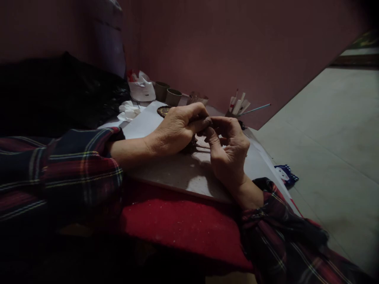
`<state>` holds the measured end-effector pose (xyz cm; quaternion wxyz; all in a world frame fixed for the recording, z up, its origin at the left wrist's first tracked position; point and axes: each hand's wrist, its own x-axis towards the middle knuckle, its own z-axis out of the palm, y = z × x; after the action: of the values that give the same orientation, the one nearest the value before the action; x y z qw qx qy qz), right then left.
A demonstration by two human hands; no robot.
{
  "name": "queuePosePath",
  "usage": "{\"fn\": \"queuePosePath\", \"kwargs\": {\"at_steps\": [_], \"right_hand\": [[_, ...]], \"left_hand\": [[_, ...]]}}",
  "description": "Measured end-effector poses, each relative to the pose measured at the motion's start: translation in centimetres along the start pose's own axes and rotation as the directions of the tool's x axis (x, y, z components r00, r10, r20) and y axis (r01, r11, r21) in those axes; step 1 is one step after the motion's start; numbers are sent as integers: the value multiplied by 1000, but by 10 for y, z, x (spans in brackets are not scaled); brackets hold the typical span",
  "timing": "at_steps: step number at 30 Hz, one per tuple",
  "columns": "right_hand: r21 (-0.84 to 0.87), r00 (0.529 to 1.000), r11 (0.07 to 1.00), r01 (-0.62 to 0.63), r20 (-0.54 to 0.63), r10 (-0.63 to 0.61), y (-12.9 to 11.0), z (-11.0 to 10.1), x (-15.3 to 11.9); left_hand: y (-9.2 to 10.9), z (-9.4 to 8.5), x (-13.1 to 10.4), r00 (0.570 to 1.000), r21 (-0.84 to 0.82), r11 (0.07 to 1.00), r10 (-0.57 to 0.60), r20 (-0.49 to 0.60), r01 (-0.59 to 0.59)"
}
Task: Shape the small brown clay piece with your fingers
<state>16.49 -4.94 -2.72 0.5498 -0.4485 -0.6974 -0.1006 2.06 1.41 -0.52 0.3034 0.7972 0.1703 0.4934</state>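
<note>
My left hand (177, 128) reaches in from the left over a white board (166, 173), its thumb and fingers pinched together. Its fingertips meet those of my right hand (227, 146), which is also closed in a pinch. Whatever small dark thing lies between the fingertips is too small and dim to make out. Under the hands, a dark clump (191, 146) with thin strands is on the board, partly hidden by my left hand. Behind my left hand is a round dark piece with yellowish spots (164, 111).
Two dark cups (173, 97), crumpled white tissue (129, 111) and a white packet (142, 88) stand behind the board. A holder with brushes and sticks (238, 105) is at the back right. Black plastic (65, 90) lies left; red cloth (183, 225) hangs in front.
</note>
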Motion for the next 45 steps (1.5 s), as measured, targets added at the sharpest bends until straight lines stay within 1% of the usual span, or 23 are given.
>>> {"fn": "queuePosePath", "kwargs": {"at_steps": [10, 15, 32, 39, 45], "right_hand": [[18, 1000, 1000, -2, 3, 2, 0, -1, 1], [31, 1000, 1000, 4, 2, -4, 0, 0, 0], [54, 1000, 998, -20, 19, 19, 2, 0, -2], [76, 1000, 997, -22, 11, 21, 2, 1, -1], [78, 1000, 997, -21, 13, 20, 2, 1, 0]], "left_hand": [[-2, 1, -1, 1000, -7, 1000, 2, -9, -2], [-2, 2, -1, 1000, 18, 1000, 17, -20, -17], [-4, 2, 1, 1000, 25, 1000, 7, -13, -6], [-2, 2, 0, 999, 72, 997, 26, -36, -23], [-3, 2, 0, 999, 65, 998, 10, -31, -8]]}}
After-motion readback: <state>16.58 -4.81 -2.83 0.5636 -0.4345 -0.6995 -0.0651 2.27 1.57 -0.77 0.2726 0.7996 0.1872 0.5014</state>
